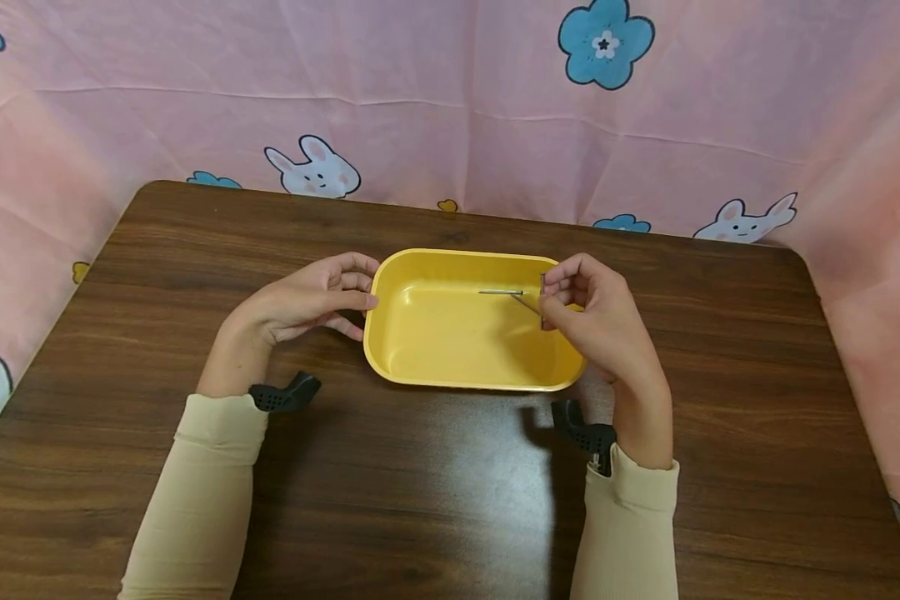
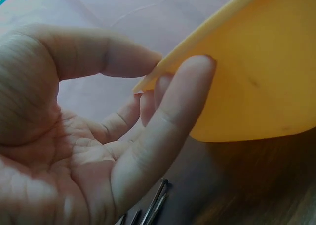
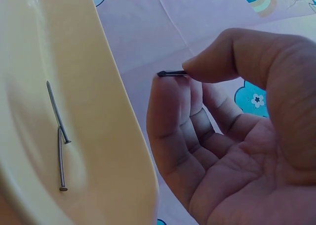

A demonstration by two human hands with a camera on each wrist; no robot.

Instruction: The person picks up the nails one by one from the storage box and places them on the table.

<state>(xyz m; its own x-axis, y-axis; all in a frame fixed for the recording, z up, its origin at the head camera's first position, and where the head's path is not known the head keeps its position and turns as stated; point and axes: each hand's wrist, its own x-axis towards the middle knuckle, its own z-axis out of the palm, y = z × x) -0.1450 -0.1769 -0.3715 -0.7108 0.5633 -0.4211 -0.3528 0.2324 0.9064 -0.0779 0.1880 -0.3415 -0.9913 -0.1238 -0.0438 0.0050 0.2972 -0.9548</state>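
A nail [image 1: 542,300] is pinched between the thumb and fingertips of the right hand [image 1: 596,321], its dark head end showing just past the thumb tip in the right wrist view. The pinch is held over the right end of a yellow plastic tray [image 1: 390,354], just inside its rim. Two more nails [image 3: 59,136] lie on the tray floor a little way to the left of the pinch, touching each other at one end and spread apart at the other.

The left end of the tray is held by the left hand [image 1: 311,296]: the thumb is pressed on top of the rim and the fingers are curled against the outer wall beneath it. Under this hand, in the left wrist view, several thin dark rods [image 2: 155,205] are seen on the table; these are probably further nails, though the view there is too blurred for certainty.

The tray rests on a dark wooden table [image 1: 435,500], in front of a pink cloth [image 1: 450,125] printed with rabbits and blue flowers.
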